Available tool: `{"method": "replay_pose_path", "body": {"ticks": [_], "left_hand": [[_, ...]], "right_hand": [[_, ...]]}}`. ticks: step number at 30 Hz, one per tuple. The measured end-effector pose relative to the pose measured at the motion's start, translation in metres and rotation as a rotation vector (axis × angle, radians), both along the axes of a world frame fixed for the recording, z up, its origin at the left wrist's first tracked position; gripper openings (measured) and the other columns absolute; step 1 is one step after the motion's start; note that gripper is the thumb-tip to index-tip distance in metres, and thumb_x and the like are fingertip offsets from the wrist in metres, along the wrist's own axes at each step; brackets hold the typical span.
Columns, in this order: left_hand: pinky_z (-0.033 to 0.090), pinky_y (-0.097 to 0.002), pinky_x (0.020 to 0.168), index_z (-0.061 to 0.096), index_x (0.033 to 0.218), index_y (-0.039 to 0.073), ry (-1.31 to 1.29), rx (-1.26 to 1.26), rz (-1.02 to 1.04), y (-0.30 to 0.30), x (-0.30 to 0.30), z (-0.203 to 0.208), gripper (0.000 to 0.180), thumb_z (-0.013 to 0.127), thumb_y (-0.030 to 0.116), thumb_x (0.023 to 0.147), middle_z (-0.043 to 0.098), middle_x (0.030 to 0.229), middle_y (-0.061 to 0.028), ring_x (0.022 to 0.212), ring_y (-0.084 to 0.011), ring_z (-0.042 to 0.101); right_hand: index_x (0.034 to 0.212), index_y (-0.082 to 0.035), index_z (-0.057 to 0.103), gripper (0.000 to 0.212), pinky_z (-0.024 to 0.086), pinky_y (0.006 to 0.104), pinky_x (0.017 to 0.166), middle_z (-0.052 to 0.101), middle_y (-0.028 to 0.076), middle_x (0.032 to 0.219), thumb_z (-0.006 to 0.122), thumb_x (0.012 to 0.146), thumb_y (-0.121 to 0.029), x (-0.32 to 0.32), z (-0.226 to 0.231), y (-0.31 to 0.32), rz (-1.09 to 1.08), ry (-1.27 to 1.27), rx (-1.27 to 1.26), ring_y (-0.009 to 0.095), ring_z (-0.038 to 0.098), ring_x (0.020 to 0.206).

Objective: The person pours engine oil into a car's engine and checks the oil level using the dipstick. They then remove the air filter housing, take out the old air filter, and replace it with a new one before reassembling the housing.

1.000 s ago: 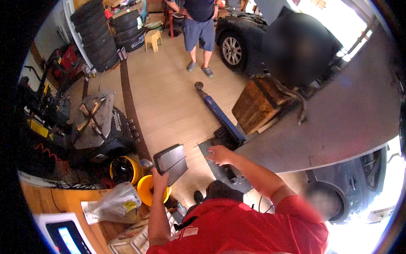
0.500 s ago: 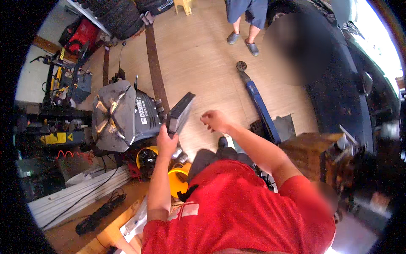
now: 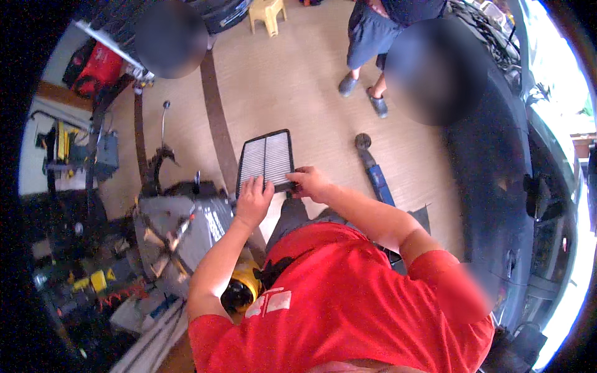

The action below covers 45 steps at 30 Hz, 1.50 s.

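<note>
A rectangular car air filter point(image 3: 266, 155) with white pleats and a black frame is held up in front of me, pleated face toward me. My left hand point(image 3: 252, 204) grips its near edge, the fingers resting over the pleats. At the near right corner, my right hand point(image 3: 311, 184) pinches the frame between thumb and fingers. The undersides of both hands' grips are hidden.
A grey tire machine point(image 3: 180, 230) stands at my left, with a yellow container point(image 3: 250, 276) beside me. Ahead right lies a blue floor jack point(image 3: 379, 184). A person in grey shorts point(image 3: 371, 38) stands by a dark car point(image 3: 497, 186). A yellow stool point(image 3: 268, 15) is farther off.
The air filter has turned from nearly edge-on to show its white pleats. My right hand has come left and taken hold of its corner. The view has shifted, and the other person has moved.
</note>
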<state>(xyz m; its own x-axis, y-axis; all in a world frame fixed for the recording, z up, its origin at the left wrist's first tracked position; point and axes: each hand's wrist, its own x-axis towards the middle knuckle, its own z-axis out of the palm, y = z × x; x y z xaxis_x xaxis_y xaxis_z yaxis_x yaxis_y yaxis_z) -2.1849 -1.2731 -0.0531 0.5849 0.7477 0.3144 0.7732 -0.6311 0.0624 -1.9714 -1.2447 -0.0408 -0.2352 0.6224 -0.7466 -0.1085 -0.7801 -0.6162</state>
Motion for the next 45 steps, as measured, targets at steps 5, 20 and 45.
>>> {"method": "replay_pose_path", "body": {"ticks": [5,20,45], "left_hand": [[0.041,-0.0572,0.093,0.053,0.110,0.007,-0.003,-0.044,-0.090,0.160,0.027,0.002,0.026,0.051,0.013,0.085,0.057,0.114,-0.0213,0.104,-0.0422,0.057],[0.051,-0.0515,0.083,0.039,0.123,0.011,-1.709,-1.546,0.739,0.566,0.108,-0.009,0.046,0.059,0.037,0.091,0.052,0.117,-0.0210,0.099,-0.0357,0.058],[0.048,-0.0320,0.083,0.030,0.142,0.004,-0.650,-1.336,-0.348,1.223,0.551,0.081,0.059,0.056,0.016,0.090,0.056,0.117,-0.0109,0.097,-0.0173,0.057]], "right_hand": [[0.112,0.007,0.053,0.040,0.055,0.0331,0.050,0.061,0.013,0.085,0.067,0.081,-0.016,0.029,0.005,0.138,-0.163,0.042,0.021,0.020,0.061,0.069],[0.142,0.000,0.021,0.073,0.053,0.0319,0.069,0.058,0.015,0.100,0.062,0.082,-0.005,0.123,0.000,0.546,-0.234,-0.105,0.483,0.019,0.060,0.085],[0.140,-0.001,0.036,0.063,0.042,0.0295,0.095,0.057,0.007,0.119,0.061,0.082,-0.003,0.431,0.033,0.836,-0.742,-0.298,0.542,0.015,0.052,0.108]]}}
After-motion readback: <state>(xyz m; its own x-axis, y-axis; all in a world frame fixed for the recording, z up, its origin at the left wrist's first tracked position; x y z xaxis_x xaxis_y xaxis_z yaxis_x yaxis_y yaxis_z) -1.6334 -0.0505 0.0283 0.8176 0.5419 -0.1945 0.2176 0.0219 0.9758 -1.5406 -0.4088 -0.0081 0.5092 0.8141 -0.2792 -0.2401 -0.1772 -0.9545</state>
